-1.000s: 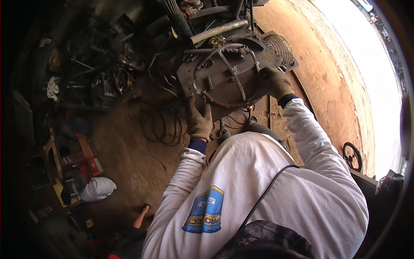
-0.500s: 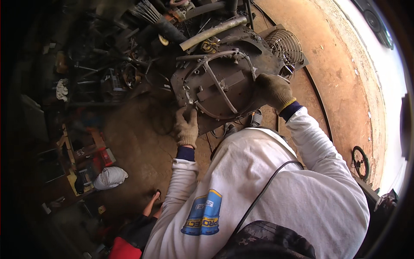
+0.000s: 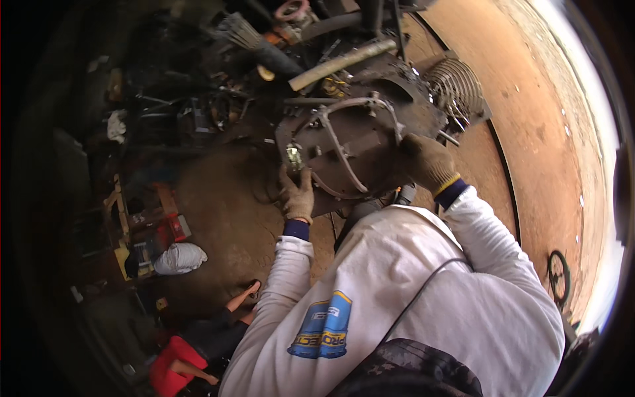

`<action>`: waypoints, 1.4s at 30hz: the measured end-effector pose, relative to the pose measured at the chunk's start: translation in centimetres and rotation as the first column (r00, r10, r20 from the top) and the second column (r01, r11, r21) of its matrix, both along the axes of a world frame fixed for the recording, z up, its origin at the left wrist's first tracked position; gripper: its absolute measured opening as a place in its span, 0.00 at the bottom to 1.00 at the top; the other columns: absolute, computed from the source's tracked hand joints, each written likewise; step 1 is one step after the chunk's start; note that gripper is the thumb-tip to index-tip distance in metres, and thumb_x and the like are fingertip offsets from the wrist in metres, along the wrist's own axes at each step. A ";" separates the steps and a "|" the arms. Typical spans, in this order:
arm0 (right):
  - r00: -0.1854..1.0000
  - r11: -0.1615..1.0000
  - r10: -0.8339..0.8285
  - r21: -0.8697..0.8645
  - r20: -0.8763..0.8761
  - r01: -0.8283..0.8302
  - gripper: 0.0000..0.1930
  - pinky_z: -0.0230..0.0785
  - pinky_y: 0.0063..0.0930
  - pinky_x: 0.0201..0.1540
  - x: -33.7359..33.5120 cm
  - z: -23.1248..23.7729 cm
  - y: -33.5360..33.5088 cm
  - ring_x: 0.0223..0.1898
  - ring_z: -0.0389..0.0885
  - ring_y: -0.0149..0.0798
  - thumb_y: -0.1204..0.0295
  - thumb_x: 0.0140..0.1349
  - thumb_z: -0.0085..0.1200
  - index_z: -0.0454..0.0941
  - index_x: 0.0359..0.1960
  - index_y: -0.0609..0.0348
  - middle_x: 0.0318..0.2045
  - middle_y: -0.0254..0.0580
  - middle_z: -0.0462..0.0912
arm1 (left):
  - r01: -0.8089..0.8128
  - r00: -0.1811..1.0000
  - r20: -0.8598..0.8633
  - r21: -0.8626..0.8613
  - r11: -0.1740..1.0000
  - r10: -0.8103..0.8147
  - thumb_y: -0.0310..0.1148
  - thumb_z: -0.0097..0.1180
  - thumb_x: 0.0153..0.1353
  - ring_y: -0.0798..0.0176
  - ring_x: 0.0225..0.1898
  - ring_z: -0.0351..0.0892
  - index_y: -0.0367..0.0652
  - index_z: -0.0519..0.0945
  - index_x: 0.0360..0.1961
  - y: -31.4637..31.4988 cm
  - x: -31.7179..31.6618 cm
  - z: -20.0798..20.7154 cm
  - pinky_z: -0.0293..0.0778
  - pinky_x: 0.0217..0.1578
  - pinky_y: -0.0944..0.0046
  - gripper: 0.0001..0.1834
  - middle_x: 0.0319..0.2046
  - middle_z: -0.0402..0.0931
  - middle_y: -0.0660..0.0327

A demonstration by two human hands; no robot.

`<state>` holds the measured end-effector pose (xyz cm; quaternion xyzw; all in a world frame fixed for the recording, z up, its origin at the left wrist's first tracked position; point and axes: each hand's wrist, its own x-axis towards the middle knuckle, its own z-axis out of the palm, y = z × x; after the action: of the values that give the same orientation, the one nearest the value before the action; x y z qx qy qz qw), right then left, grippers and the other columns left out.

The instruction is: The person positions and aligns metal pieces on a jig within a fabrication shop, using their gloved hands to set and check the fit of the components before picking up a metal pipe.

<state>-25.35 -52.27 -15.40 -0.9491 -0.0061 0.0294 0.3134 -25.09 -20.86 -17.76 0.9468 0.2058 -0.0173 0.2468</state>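
Note:
A round metal ring frame (image 3: 342,153) with a crossbar lies tilted over a dark steel worktop (image 3: 423,106). My left hand (image 3: 296,196), in a tan knit glove, holds its left edge between thumb and fingers, beside a bright shiny patch (image 3: 294,156). My right hand (image 3: 428,162), gloved alike, is closed around the frame's right side. Its fingertips are partly hidden behind the rim and the glove.
Beyond the frame lie a pale bar (image 3: 342,65), a bundle of rods (image 3: 241,32) and a wire fan guard (image 3: 456,86). Another person in red (image 3: 173,362) is at lower left, near a white sack (image 3: 180,259). A bicycle wheel (image 3: 558,278) stands far right.
The ring frame has tilted, its crossbar side lifting off the worktop, with both hands still on it. The whole view has shifted, and more of the person in red shows.

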 end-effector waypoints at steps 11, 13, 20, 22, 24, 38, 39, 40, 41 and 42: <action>0.991 0.984 0.130 -0.123 -0.018 -0.131 0.15 0.74 0.50 0.38 0.6 -1.0 -0.6 0.36 0.83 0.59 0.59 0.62 0.52 0.80 0.31 0.60 0.30 0.57 0.83 | -0.042 0.995 -0.086 0.096 0.994 0.051 0.67 0.50 0.59 0.39 0.48 0.81 0.58 0.57 0.70 0.3 0.2 -0.4 0.78 0.45 0.45 0.43 0.53 0.77 0.43; 0.993 0.989 0.109 -0.096 -0.044 -0.113 0.17 0.74 0.50 0.39 0.7 -1.0 -0.6 0.37 0.83 0.59 0.58 0.63 0.51 0.80 0.31 0.61 0.30 0.59 0.83 | -0.041 0.996 -0.076 0.094 0.995 0.048 0.66 0.51 0.60 0.39 0.50 0.80 0.56 0.58 0.70 0.3 0.3 0.0 0.77 0.47 0.46 0.43 0.55 0.75 0.43; 0.987 0.997 0.061 -0.046 -0.149 -0.069 0.17 0.74 0.51 0.43 1.2 0.3 -0.6 0.40 0.83 0.61 0.55 0.63 0.51 0.82 0.35 0.58 0.34 0.57 0.84 | -0.016 1.000 0.023 0.014 1.000 0.015 0.62 0.53 0.60 0.41 0.54 0.77 0.51 0.62 0.68 0.4 0.2 -0.4 0.74 0.53 0.47 0.41 0.57 0.73 0.44; 0.985 0.995 0.046 -0.077 -0.169 -0.060 0.17 0.74 0.51 0.43 1.3 0.8 -0.4 0.41 0.83 0.60 0.56 0.63 0.51 0.82 0.36 0.58 0.34 0.58 0.84 | -0.047 0.997 -0.060 -0.011 0.999 0.046 0.61 0.53 0.60 0.41 0.55 0.76 0.51 0.62 0.68 -0.1 0.5 0.4 0.73 0.54 0.47 0.41 0.57 0.73 0.44; 0.981 0.994 0.064 -0.081 -0.181 -0.080 0.17 0.74 0.51 0.43 1.3 1.7 -0.2 0.41 0.83 0.60 0.56 0.63 0.51 0.82 0.37 0.57 0.34 0.58 0.84 | -0.035 0.999 -0.033 0.019 0.999 0.035 0.62 0.53 0.60 0.41 0.55 0.76 0.51 0.61 0.69 0.2 0.3 -0.1 0.73 0.54 0.47 0.41 0.57 0.72 0.44; 0.980 0.997 0.062 -0.023 -0.189 -0.068 0.19 0.74 0.51 0.45 1.2 2.0 0.0 0.42 0.82 0.63 0.57 0.65 0.47 0.82 0.40 0.62 0.35 0.63 0.83 | -0.041 0.989 -0.143 0.019 0.999 0.043 0.64 0.51 0.61 0.40 0.57 0.75 0.51 0.58 0.71 -0.2 0.3 1.8 0.72 0.55 0.47 0.43 0.59 0.72 0.43; 0.979 0.998 0.054 -0.022 -0.195 -0.059 0.20 0.74 0.52 0.45 1.2 2.2 -0.1 0.42 0.82 0.63 0.57 0.65 0.47 0.82 0.40 0.62 0.35 0.63 0.83 | -0.050 0.981 -0.189 0.004 0.999 0.050 0.64 0.51 0.61 0.41 0.58 0.75 0.51 0.58 0.70 -0.4 0.4 2.2 0.72 0.56 0.48 0.43 0.60 0.71 0.43; 0.979 0.998 0.046 -0.021 -0.201 -0.051 0.20 0.74 0.52 0.45 1.2 2.3 -0.1 0.42 0.82 0.63 0.56 0.65 0.47 0.82 0.40 0.62 0.35 0.63 0.83 | -0.032 0.991 -0.133 0.011 0.999 0.033 0.63 0.51 0.61 0.42 0.59 0.74 0.50 0.59 0.70 -0.3 0.5 1.7 0.71 0.57 0.49 0.43 0.61 0.70 0.44; 0.979 0.998 0.051 -0.017 -0.197 -0.056 0.20 0.74 0.53 0.45 1.1 2.7 0.0 0.42 0.82 0.63 0.56 0.66 0.46 0.82 0.40 0.62 0.35 0.63 0.83 | -0.018 0.997 -0.077 0.022 1.000 0.020 0.63 0.52 0.61 0.43 0.60 0.72 0.49 0.59 0.70 -0.1 0.3 1.4 0.70 0.58 0.50 0.43 0.63 0.69 0.44; 0.979 0.998 0.057 -0.013 -0.194 -0.061 0.20 0.74 0.53 0.45 1.1 3.0 0.1 0.42 0.82 0.64 0.56 0.66 0.46 0.82 0.40 0.62 0.35 0.63 0.83 | -0.005 1.000 -0.020 0.033 0.999 0.006 0.62 0.52 0.61 0.43 0.61 0.71 0.48 0.59 0.70 0.0 0.2 1.1 0.69 0.59 0.50 0.43 0.64 0.68 0.45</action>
<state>-24.24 -52.13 -12.42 -0.9441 -0.0035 0.1308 0.3026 -24.90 -20.83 -16.62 0.9499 0.2112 -0.0228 0.2292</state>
